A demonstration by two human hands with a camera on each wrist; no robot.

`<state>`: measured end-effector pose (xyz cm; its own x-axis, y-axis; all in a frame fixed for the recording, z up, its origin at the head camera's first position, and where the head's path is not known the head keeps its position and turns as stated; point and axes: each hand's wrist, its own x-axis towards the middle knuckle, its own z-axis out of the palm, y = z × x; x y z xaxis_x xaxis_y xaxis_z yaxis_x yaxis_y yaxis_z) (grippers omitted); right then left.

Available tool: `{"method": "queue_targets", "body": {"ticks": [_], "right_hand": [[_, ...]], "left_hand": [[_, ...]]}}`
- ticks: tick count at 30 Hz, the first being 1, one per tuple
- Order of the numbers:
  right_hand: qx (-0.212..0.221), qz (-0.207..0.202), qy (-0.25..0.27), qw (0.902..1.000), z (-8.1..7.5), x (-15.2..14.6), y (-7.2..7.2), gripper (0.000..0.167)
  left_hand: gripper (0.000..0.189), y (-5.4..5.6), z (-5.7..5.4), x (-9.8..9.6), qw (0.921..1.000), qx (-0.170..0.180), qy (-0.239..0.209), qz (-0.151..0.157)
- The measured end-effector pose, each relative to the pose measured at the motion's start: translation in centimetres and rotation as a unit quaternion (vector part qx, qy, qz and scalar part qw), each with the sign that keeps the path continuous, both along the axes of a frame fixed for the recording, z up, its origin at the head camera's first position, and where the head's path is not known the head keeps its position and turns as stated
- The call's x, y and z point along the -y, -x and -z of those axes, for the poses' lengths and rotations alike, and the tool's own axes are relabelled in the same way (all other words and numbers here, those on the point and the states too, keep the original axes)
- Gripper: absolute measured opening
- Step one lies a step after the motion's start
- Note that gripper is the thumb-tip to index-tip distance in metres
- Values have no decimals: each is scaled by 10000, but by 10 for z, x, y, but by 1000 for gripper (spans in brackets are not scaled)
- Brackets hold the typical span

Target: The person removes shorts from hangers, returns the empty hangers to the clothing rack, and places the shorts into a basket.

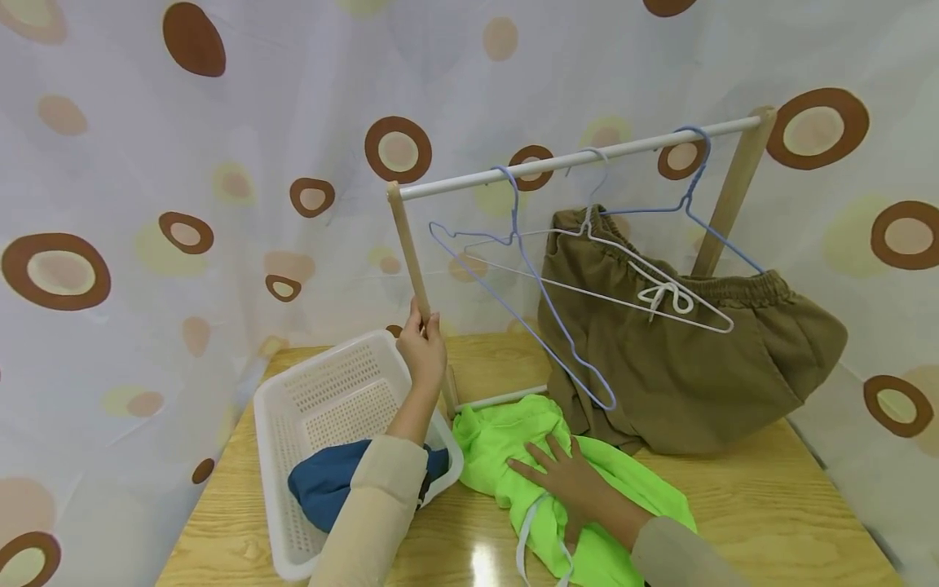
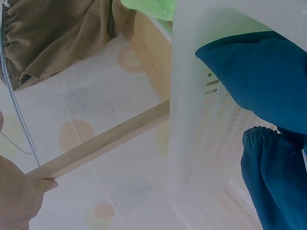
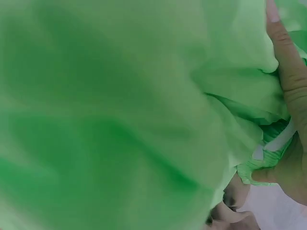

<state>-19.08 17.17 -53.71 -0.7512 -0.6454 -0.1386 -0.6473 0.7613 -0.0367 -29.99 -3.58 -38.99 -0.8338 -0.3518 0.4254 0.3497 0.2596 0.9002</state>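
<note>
My left hand grips the left wooden post of a small clothes rack, and in the left wrist view its fingers wrap the post's end near the edge. Spread fingers of my right hand rest on a bright green garment with a white drawstring, crumpled on the table in front of the rack. Up close, the right wrist view shows green fabric filling most of the picture, with the thumb and a finger against its gathered waistband.
A white perforated basket holding a dark blue garment stands left on the wooden table. From the rack's white bar hang a blue hanger, a white hanger and another blue hanger bearing brown drawstring shorts. A patterned curtain stands behind.
</note>
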Motion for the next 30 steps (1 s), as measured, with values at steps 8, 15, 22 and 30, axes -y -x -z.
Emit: {"method": "queue_targets", "body": {"ticks": [8,15,22,30], "right_hand": [[-830,-72,-50,9965,6,6,7,123],[-581,385,707,9951,7,13,4,85],[-125,934,856,9919,-3,27,3,80],[-313,1236,-358,9912,0,39,5,55]], "left_hand": [[45,0,1,2,10000,15,31,61],[45,-1,-1,3,9999,-34,57,101],[45,-1,-2,3,10000,-59,21,42],[46,-1,-1,6,9998,-6,23,197]]}}
